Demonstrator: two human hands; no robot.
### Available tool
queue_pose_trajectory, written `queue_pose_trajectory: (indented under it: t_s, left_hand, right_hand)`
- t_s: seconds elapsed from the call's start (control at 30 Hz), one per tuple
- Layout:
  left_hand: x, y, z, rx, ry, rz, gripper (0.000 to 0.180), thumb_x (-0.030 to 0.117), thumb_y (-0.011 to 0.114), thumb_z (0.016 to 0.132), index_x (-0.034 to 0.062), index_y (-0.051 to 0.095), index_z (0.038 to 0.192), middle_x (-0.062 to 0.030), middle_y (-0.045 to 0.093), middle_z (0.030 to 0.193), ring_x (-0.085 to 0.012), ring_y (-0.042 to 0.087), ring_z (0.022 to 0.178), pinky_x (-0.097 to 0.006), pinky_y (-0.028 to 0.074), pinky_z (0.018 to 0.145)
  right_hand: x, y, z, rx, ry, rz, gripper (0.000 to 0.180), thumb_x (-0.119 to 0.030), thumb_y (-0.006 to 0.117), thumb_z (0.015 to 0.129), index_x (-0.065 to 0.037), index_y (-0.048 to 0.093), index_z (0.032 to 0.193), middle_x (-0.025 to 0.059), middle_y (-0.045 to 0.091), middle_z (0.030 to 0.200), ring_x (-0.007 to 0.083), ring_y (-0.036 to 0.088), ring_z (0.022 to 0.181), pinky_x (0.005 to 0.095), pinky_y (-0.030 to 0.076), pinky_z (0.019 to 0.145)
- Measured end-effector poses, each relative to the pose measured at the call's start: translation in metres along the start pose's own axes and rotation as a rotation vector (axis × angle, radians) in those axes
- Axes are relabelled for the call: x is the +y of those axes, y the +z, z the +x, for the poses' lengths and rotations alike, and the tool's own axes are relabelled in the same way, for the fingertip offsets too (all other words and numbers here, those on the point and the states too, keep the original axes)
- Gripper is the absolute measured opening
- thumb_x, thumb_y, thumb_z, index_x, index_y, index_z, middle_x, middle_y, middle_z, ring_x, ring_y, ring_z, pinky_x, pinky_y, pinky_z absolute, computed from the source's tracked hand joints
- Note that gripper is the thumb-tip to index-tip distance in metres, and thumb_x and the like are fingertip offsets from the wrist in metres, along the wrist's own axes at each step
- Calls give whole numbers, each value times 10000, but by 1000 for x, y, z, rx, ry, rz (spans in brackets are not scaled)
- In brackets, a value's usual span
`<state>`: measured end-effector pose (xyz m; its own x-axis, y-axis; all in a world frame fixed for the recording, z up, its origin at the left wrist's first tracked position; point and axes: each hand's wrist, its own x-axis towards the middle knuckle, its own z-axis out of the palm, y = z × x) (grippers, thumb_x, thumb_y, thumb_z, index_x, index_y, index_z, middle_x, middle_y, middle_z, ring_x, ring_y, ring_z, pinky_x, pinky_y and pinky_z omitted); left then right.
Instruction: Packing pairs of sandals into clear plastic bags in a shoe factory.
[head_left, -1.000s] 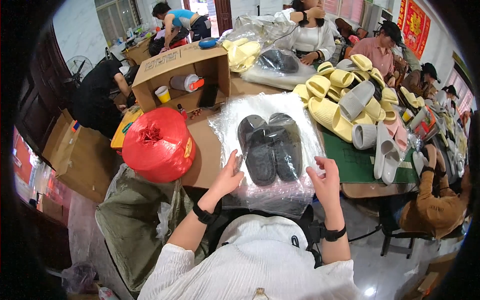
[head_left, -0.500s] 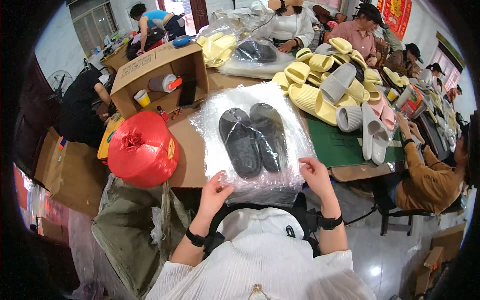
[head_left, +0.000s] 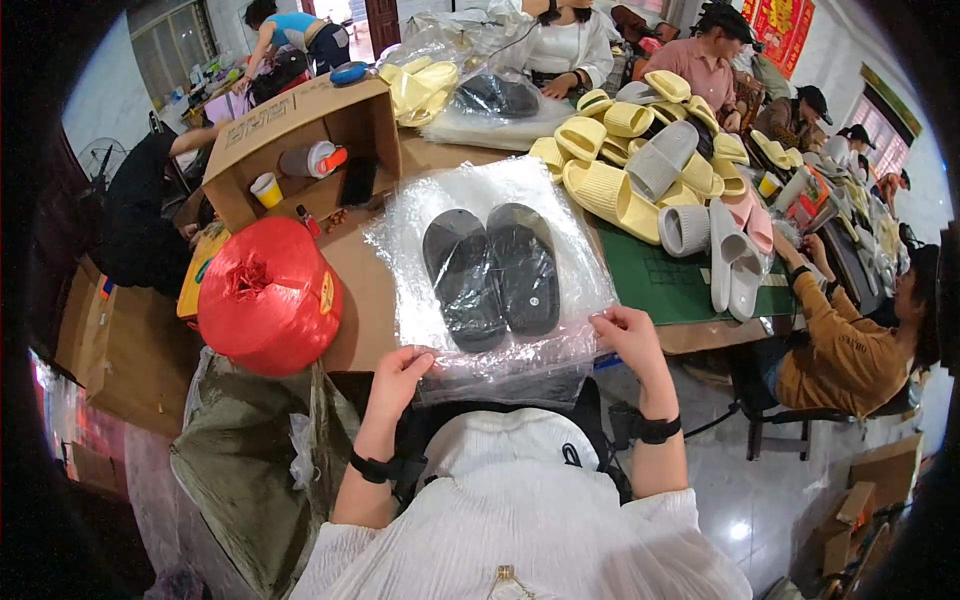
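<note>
A pair of black slippers [head_left: 525,270] lies side by side inside a clear plastic bag [head_left: 500,362], soles down or up I cannot tell. The bag rests on a stack of shiny clear bags [head_left: 410,225] in front of me. My left hand [head_left: 400,378] is closed, thumb and fingers pinching the bag's near left corner. At the near right corner my right hand [head_left: 630,338] pinches the same edge between thumb and fingers. The bag's near edge is stretched between both hands and hangs past the table edge.
Left of the bags stand a big red roll of plastic twine [head_left: 270,300] and a cardboard box [head_left: 300,125] on its side, holding a cup [head_left: 266,190] and a bottle [head_left: 312,160]. A heap of yellow and grey slippers [head_left: 620,190] sits right, on a green mat [head_left: 650,280]. Co-workers sit around.
My fingers have closed on the bag's near corners and drawn its edge straighter. The plastic over the slippers lies flatter. The whole view has shifted slightly.
</note>
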<state>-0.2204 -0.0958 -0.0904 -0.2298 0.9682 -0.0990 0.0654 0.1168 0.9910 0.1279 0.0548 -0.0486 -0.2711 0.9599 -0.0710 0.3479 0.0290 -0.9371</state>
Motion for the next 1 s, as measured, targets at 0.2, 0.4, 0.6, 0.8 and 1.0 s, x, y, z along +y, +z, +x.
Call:
queue_pose_trajectory:
  t_s: [0.2,0.4,0.6,0.8,1.0]
  left_hand:
    - [4,-5,-2,-47,-5,-3,210,101,588,945,-45,673,1070,-76,707,896,-130,643,825,-261,500,770]
    - [46,0,-12,41,-73,-149,190,85,579,945,-29,675,1062,-96,715,937,-145,681,832,-244,522,682]
    - [46,14,-4,170,319,-172,189,3,523,952,-52,671,1057,-101,700,1032,-162,653,976,-294,504,901]
    - [0,30,3,90,474,-280,150,-40,519,929,-35,665,960,-87,653,1085,-184,600,1100,-298,462,943]
    - [-15,48,8,247,105,-493,210,206,652,932,57,626,787,51,570,736,-42,467,668,-216,357,617]
  right_hand:
    - [9,-9,-7,-114,-57,10,174,-106,658,887,44,696,966,45,692,805,95,598,682,237,478,612]
    - [-16,-2,-13,-56,28,363,150,-84,611,931,27,651,1023,55,691,889,120,640,760,241,513,680]
    - [-26,16,-13,164,-341,567,91,-11,530,946,2,619,963,60,649,965,130,623,872,287,523,824]
    - [11,32,-7,145,-210,924,104,10,509,869,0,567,954,38,612,964,111,583,850,270,494,764]
    - [12,56,-7,145,-23,630,370,-187,742,858,10,524,1084,75,620,1021,139,595,849,279,493,733]
